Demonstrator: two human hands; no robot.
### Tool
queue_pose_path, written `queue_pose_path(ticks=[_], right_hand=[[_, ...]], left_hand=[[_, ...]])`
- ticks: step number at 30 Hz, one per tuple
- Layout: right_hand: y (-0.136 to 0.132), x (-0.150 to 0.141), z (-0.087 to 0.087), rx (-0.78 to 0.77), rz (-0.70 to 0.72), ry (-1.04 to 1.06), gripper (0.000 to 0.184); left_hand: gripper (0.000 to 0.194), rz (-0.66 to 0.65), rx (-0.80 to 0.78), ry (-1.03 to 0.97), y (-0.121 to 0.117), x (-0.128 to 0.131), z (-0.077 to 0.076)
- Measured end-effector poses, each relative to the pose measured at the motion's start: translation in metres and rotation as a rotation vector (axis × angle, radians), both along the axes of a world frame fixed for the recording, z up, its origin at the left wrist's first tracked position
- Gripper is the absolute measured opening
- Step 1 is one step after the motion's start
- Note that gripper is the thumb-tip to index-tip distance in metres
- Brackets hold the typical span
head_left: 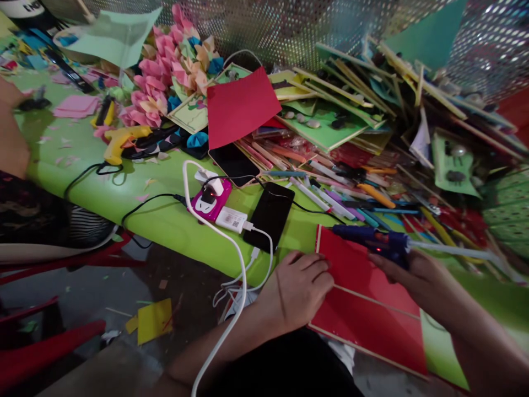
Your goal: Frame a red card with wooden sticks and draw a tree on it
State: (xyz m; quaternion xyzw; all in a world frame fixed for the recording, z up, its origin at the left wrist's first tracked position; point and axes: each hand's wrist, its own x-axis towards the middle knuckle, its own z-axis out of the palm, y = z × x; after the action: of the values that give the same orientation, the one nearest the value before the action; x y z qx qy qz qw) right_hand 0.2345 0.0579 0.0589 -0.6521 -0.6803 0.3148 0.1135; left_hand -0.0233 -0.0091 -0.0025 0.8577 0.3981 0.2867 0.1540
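Observation:
A red paper sheet [363,309] with thin wooden sticks along its edges lies at the near edge of the green table [165,220]. My left hand [300,286] rests on its left edge, fingers curled and pinched against the paper and stick. My right hand [413,270] grips a blue glue gun [372,240], its nozzle pointing left over the top left part of the sheet. A translucent glue stick [450,251] juts from the gun's back.
Two black phones [270,212] [233,162], a pink power strip [210,201] and white cables lie left of my hands. A yellow glue gun [119,142], paper flowers [165,77], a red sheet [239,105], pens and stacked stick frames crowd the table. Another person's arm [10,132] is at far left.

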Motion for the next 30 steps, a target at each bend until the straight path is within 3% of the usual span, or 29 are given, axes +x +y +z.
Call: queue_pose_path(ticks=[30], right_hand=[[-0.002, 0.001, 0.003, 0.032, 0.017, -0.068, 0.069]], left_hand=[[0.014, 0.006, -0.002, 0.005, 0.000, 0.001, 0.001]])
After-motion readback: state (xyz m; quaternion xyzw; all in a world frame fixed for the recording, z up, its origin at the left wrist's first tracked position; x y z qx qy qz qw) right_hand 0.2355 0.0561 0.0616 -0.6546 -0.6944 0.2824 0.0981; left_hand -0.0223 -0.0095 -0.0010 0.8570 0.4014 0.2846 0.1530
